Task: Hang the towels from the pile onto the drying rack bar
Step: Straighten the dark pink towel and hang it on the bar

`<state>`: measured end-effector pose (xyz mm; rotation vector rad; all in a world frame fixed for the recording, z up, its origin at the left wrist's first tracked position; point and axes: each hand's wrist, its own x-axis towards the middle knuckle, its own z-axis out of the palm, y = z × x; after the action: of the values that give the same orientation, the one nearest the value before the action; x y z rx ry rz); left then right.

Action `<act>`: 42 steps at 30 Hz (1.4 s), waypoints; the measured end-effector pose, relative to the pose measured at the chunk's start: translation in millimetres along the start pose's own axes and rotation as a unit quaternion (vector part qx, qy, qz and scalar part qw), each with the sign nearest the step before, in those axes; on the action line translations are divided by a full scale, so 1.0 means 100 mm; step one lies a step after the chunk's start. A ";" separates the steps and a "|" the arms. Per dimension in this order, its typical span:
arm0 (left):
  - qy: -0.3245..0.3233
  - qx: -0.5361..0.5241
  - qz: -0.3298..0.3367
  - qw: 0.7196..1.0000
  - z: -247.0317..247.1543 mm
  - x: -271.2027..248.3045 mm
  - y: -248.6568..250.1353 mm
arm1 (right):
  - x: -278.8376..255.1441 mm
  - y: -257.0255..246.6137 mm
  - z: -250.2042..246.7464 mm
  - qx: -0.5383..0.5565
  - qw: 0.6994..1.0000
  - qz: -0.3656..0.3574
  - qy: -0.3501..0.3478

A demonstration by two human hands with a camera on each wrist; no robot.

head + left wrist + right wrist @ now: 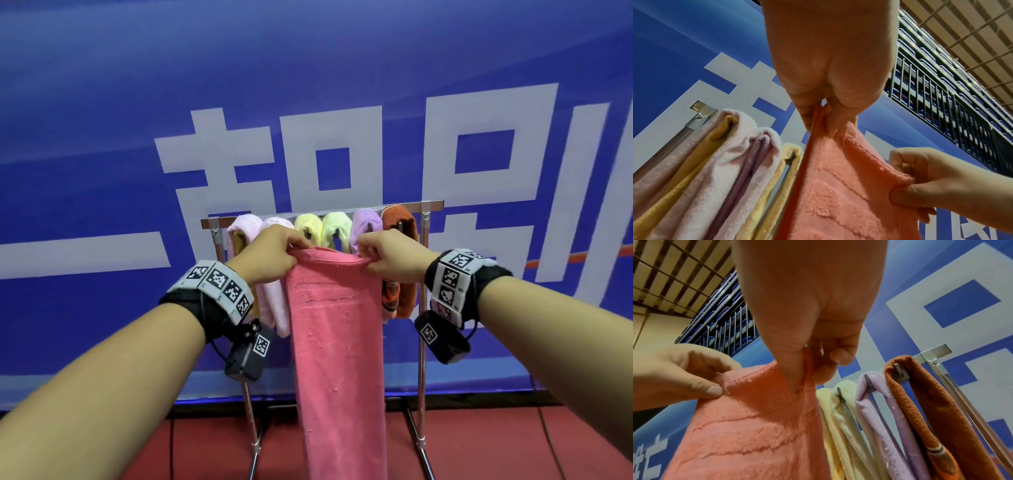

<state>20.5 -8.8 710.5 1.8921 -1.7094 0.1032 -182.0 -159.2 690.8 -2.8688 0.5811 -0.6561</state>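
Before the rack bar (346, 208), held up: pink towel (337, 329), top edge level, long axis hanging straight down; left hand (270, 255) and right hand (394, 258) each pinching a top corner; bar just beyond and above, about equally near both.

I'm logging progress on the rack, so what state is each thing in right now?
pink towel: held up by its top corners in front of the rack, hanging long, not on the bar.
left hand: pinches the towel's left corner.
right hand: pinches the right corner.
drying rack bar: upright rack, carries six draped towels.
orange towel: draped at the bar's right end.
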 end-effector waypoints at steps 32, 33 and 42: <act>0.009 -0.054 -0.033 0.998 0.37 0.53 -0.65 | 0.70 0.47 0.35 -0.014 0.997 -0.073 -0.012; 0.007 -0.052 -0.032 0.998 0.37 0.52 -0.65 | 0.69 0.46 0.35 -0.020 0.996 -0.086 -0.029; -0.009 -0.039 -0.036 0.999 0.33 0.46 -0.67 | 0.65 0.44 0.25 -0.088 0.990 -0.088 -0.071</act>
<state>80.8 -63.6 678.6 1.8992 -1.6317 -0.0071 -131.6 -223.9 684.3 -3.1270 0.3860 -0.4379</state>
